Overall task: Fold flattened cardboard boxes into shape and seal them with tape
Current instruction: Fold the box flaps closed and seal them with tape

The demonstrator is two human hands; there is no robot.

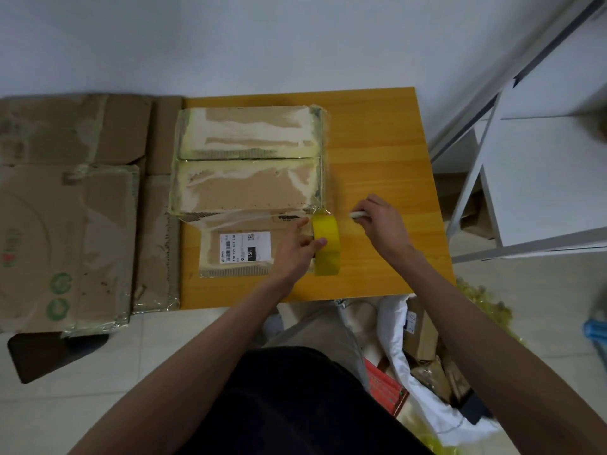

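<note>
Cardboard box (246, 178), mid-frame, is being taped: left hand (295, 249) grips the tape roll (325, 244), right hand (377, 220) holds a small white cutter (358, 214); cutting likely comes next.

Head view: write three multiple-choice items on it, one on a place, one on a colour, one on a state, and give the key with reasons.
1. Where does the tape roll stand?
A. on the floor
B. on the table, at the box's right near corner
C. on the shelf

2. What colour is the tape roll?
A. yellow
B. blue
C. black

3. What is the right hand doing?
A. lying flat on the table
B. pressing the box down
C. holding a small white tool in its fingers

Key: 1 B, the roll stands upright on the orange table beside the box, held by the left hand. 2 A, its band is plainly yellow. 3 C, the fingers curl round a short white piece that sticks out to the left; what kind of tool it is cannot be told.
</note>
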